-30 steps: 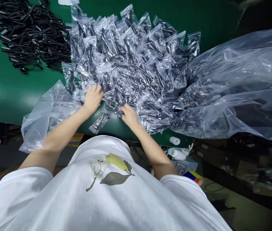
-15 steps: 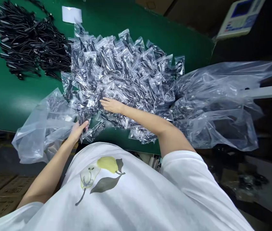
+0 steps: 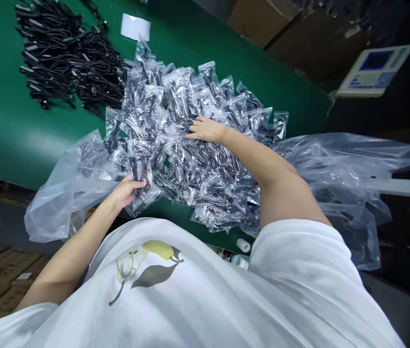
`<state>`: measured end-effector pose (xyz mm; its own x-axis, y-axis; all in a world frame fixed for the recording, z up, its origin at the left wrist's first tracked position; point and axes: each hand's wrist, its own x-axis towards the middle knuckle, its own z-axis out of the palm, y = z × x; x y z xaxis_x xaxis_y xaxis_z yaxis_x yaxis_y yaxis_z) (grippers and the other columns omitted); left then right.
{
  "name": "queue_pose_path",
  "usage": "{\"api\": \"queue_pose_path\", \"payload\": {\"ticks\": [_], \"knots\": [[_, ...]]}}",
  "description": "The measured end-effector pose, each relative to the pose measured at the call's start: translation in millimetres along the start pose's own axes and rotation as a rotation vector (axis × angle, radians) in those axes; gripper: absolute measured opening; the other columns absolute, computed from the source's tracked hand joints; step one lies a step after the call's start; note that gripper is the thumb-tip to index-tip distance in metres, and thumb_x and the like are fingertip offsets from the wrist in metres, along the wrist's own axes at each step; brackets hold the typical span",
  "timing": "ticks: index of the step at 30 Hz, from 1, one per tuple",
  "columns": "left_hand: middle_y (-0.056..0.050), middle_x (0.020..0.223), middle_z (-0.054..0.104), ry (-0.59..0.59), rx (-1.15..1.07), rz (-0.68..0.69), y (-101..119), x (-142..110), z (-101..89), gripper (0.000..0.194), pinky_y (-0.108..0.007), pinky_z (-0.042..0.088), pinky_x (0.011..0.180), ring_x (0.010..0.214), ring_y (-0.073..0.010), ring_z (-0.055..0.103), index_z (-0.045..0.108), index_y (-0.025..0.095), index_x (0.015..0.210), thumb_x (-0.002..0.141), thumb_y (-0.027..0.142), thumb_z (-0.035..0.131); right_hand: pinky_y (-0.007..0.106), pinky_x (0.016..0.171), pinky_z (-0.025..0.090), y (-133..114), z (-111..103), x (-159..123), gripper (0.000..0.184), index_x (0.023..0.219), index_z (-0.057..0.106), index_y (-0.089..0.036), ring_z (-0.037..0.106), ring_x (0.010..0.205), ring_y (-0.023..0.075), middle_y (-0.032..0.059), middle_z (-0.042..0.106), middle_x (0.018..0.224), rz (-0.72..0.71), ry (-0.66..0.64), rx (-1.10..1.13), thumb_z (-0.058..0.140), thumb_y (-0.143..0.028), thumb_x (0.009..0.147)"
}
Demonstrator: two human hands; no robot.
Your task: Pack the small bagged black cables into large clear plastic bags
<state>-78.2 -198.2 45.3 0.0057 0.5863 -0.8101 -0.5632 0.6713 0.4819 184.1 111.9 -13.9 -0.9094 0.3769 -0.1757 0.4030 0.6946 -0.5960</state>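
A big heap of small clear bags with black cables inside (image 3: 190,145) lies on the green table (image 3: 5,130). My left hand (image 3: 125,192) is closed around a few of these bagged cables (image 3: 140,181) at the heap's near left edge. My right hand (image 3: 207,129) reaches across the top of the heap, fingers stretched flat on the bags and pointing left.
Loose black cables (image 3: 67,58) are piled at the table's far left, with a white label (image 3: 135,26) behind them. A large clear plastic bag (image 3: 70,188) hangs off the near left edge, another (image 3: 357,169) spreads right. A weighing scale (image 3: 375,70) and cardboard boxes (image 3: 263,19) stand beyond.
My left hand drew back to the near edge and closed on a few bags. My right hand stretched farther over the heap. The view shifted right.
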Motion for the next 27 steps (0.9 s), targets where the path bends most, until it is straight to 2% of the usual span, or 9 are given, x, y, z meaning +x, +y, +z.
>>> {"api": "queue_pose_path", "payload": {"ticks": [5, 7, 9, 12, 14, 17, 20, 24, 27], "knots": [[-0.003, 0.080, 0.074, -0.026, -0.023, 0.007, 3.1, -4.4, -0.9, 0.043, -0.032, 0.053, 0.077, 0.073, -0.0171, 0.068, 0.069, 0.014, 0.087, 0.047, 0.015, 0.085, 0.016, 0.101, 0.036, -18.1, -11.7, 3.1, 0.016, 0.066, 0.065, -0.006, 0.062, 0.095, -0.0088, -0.0092, 0.072, 0.080, 0.122, 0.009, 0.186, 0.059, -0.005, 0.081], [-0.004, 0.084, 0.075, -0.035, -0.027, 0.006, 2.2, -4.7, -3.8, 0.047, -0.034, 0.052, 0.079, 0.076, -0.0187, 0.069, 0.069, 0.014, 0.090, 0.047, 0.016, 0.085, 0.015, 0.098, 0.038, -34.3, -19.7, -10.5, 0.012, 0.067, 0.066, -0.007, 0.062, 0.105, -0.0065, -0.0022, 0.076, 0.101, 0.160, 0.128, 0.224, 0.061, -0.003, 0.077], [-0.005, 0.088, 0.075, -0.053, -0.025, 0.011, 0.4, -4.2, -4.8, 0.052, -0.034, 0.052, 0.081, 0.080, -0.0196, 0.069, 0.069, 0.014, 0.095, 0.046, 0.015, 0.086, 0.020, 0.092, 0.047, -59.0, -21.2, -29.5, 0.011, 0.070, 0.069, -0.012, 0.066, 0.107, 0.0015, 0.0050, 0.075, 0.115, 0.308, 0.310, 0.329, 0.069, -0.002, 0.072], [-0.002, 0.086, 0.071, -0.062, 0.003, 0.026, -4.4, -2.9, -0.7, 0.055, -0.033, 0.051, 0.078, 0.077, -0.0178, 0.066, 0.067, 0.016, 0.098, 0.046, 0.014, 0.086, 0.028, 0.078, 0.059, -119.1, 3.3, -55.7, 0.013, 0.069, 0.069, -0.019, 0.072, 0.083, 0.0114, 0.0090, 0.076, 0.095, 0.710, 0.569, 0.598, 0.077, -0.010, 0.073], [0.000, 0.085, 0.069, -0.071, 0.028, 0.048, -9.8, -2.4, 5.4, 0.056, -0.034, 0.051, 0.080, 0.076, -0.0166, 0.065, 0.065, 0.017, 0.099, 0.048, 0.015, 0.086, 0.033, 0.069, 0.061, -170.3, 38.4, -62.7, 0.014, 0.076, 0.070, -0.018, 0.070, 0.068, 0.0144, 0.0080, 0.075, 0.080, 0.831, 0.612, 0.701, 0.071, -0.029, 0.085], [-0.002, 0.099, 0.070, -0.135, 0.071, 0.111, -20.5, -2.8, 15.6, 0.065, -0.037, 0.050, 0.092, 0.091, -0.0195, 0.066, 0.063, 0.020, 0.110, 0.048, 0.016, 0.085, 0.042, 0.076, 0.063, -239.8, 99.6, -52.3, 0.031, 0.090, 0.071, -0.018, 0.074, 0.077, 0.0221, 0.0069, 0.077, 0.086, 0.880, 0.517, 0.987, 0.077, -0.045, 0.078], [-0.007, 0.122, 0.068, -0.243, 0.155, 0.157, -28.1, -8.4, 20.3, 0.078, -0.042, 0.045, 0.106, 0.118, -0.0267, 0.061, 0.059, 0.023, 0.128, 0.053, 0.022, 0.082, 0.042, 0.099, 0.057, -278.8, 138.3, -32.8, 0.043, 0.101, 0.071, -0.018, 0.072, 0.103, 0.0240, 0.0064, 0.077, 0.102, 0.781, 0.598, 1.030, 0.082, -0.046, 0.069], [-0.014, 0.133, 0.065, -0.342, 0.541, 0.338, -22.4, -45.1, 2.0, 0.083, -0.047, 0.041, 0.113, 0.132, -0.0336, 0.054, 0.054, 0.019, 0.140, 0.063, 0.035, 0.082, 0.042, 0.103, 0.054, -299.5, 141.2, -26.1, 0.046, 0.099, 0.072, -0.017, 0.071, 0.105, 0.0255, 0.0062, 0.078, 0.101, 0.674, 0.519, 0.994, 0.084, -0.045, 0.064], [-0.013, 0.136, 0.063, -0.274, 0.875, 0.587, -19.6, -105.0, -38.2, 0.072, -0.045, 0.042, 0.112, 0.128, -0.0324, 0.056, 0.057, 0.022, 0.140, 0.075, 0.042, 0.080, 0.044, 0.103, 0.055, -319.0, 136.6, -36.7, 0.037, 0.093, 0.074, -0.018, 0.072, 0.103, 0.0267, 0.0060, 0.079, 0.097, 0.629, 0.477, 0.949, 0.080, -0.045, 0.068]]}}
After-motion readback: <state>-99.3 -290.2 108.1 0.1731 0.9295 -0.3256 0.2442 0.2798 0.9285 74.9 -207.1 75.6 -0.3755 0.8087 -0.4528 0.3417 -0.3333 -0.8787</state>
